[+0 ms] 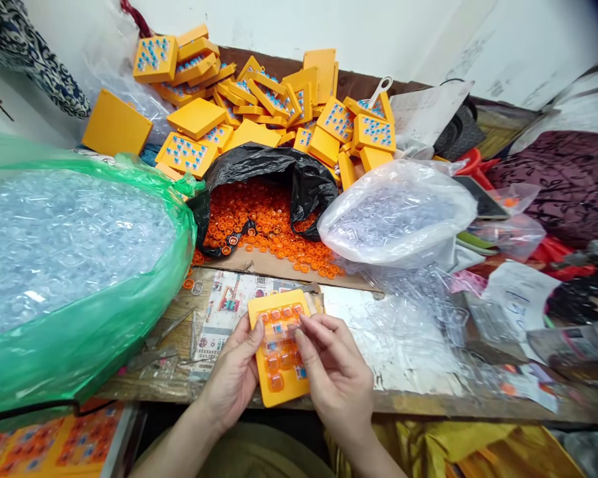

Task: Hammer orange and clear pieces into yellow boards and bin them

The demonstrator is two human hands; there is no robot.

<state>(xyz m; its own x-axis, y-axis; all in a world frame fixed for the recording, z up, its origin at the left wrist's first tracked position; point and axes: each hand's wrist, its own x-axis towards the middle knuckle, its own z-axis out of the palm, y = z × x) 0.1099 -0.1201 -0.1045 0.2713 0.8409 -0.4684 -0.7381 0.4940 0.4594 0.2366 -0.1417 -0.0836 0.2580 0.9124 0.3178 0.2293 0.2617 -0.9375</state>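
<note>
green plastic, thin and glossy, makes the bag (124, 332) at my far left, heaped with clear pieces (74, 232); the slack rim slopes toward the table (177, 322), so a nudge from my elbow could send some sliding out. behind it begins a jumble of yellow panels (197, 119), flat hard slabs with rounded corners, many dotted with blue; stacked askew, they might slip if one were pulled from below.

the fingers of my left hand (234, 372) wrap the edge of one yellow panel (285, 394), thumb on its front, keeping it tilted above the table right before me. should that grip loosen while i press, the panel could twist and any unseated caps (276, 382) pop off; those caps are glassy, squarish, orange underneath. just past the panel, a wrinkled black bag (252, 156) spills small orange rings (299, 249) onto cardboard, where a bump could scatter them.

the fingers of my right hand (343, 375) pinch what looks like a small clear piece (294, 328) over the panel; being slick, it could skid away if set crooked. farther right, a milky, soft bag (408, 249) holds more clear bits, and loose ones litter the table beside it, easily mixed up.
</note>
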